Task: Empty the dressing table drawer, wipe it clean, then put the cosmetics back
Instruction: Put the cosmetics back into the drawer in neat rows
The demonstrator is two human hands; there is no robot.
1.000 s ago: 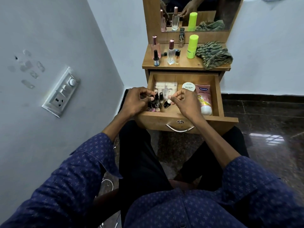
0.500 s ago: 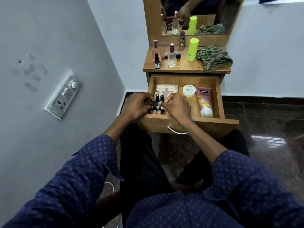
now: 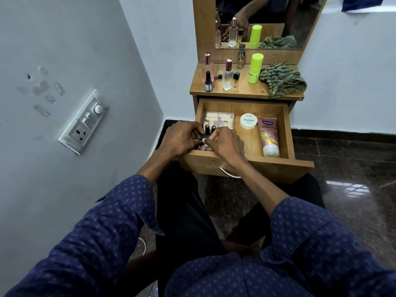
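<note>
The wooden drawer (image 3: 285, 129) stands pulled out below the dressing table top (image 3: 246, 91). At its front left corner sits a cluster of small nail polish bottles (image 3: 207, 130) with black caps. My left hand (image 3: 182, 138) and my right hand (image 3: 227, 144) curl around that cluster from either side, fingertips pinching the bottles. Further inside lie a pale flat box (image 3: 218, 120), a white round nail polish remover tub (image 3: 248, 121) and a pink tube (image 3: 269, 136).
On the table top stand perfume bottles (image 3: 228, 76), a dark-capped bottle (image 3: 207, 82), a neon green bottle (image 3: 255, 68) and a crumpled green cloth (image 3: 281, 80). A mirror (image 3: 267, 20) rises behind. A wall with a switch plate (image 3: 83, 123) is close on the left.
My right hand has moved left to join the left hand at the nail polish bottles, and both now close around the cluster.
</note>
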